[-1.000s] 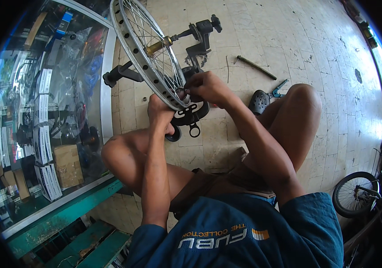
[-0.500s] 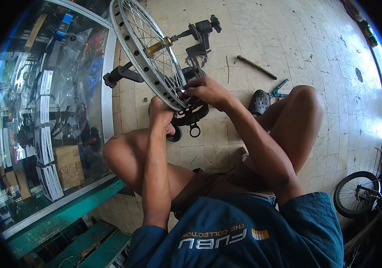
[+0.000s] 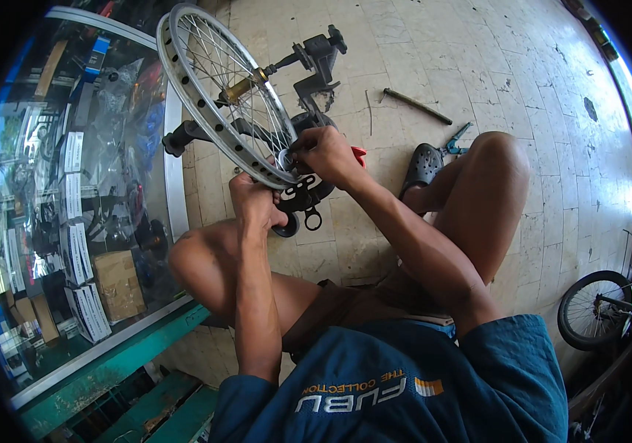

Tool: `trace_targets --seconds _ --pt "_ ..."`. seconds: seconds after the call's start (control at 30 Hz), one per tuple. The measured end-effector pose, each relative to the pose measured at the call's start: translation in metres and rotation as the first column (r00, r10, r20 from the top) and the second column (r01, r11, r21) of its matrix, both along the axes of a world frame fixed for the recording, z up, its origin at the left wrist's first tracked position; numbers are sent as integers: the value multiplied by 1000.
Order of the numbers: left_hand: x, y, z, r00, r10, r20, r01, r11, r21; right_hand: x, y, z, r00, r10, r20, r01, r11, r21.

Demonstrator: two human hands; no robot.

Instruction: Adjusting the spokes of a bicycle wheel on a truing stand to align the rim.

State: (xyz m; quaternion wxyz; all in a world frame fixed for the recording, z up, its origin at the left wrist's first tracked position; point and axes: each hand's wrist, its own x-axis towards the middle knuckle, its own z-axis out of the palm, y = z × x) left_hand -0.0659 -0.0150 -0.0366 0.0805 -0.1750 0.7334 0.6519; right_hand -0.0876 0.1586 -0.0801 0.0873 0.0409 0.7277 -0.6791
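The wheel (image 3: 177,65) and the black stand (image 3: 320,53) sit further left in the view than in the earlier frame, likely because the head has turned, and more of a red piece (image 3: 359,155) shows beyond the right hand (image 3: 325,156). The right hand's fingers are pinched at the wheel's near end, among the spokes just inside the rim, apparently on a small round piece (image 3: 284,159). The left hand (image 3: 253,203) is at the wheel's near end too, its fingers curled in below the rim; what they grip I cannot tell.

The wheel is between the stand's arms, its gold hub (image 3: 236,93) in place, the spokes laced and the rim bare of a tyre. Lacing and mounting thus look done; the handwork at the spokes seems under way, and how much of it is left does not show.

Right of the wheel, on the floor, lie a thin rod (image 3: 368,112), a bar (image 3: 417,105) and blue pliers (image 3: 458,139). A glass case (image 3: 173,148) stands to its left.
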Motion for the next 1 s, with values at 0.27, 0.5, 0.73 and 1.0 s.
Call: trace_targets --seconds 0.27,0.5,0.73,1.0 --pt "-12 -6 -15 979 -172 -107 170 985 -34 7 -7 11 994 96 51 -93 994 -57" --pt "-13 7 17 985 -123 119 138 982 -128 -1 15 16 976 149 161 -113 970 -213" --pt "-15 -15 20 967 -228 111 226 974 34 1 6 -2 995 84 57 -80 994 -71" --pt "-24 -22 -9 949 -305 83 253 892 375 0 7 -4 991 130 2 -130 990 -56"
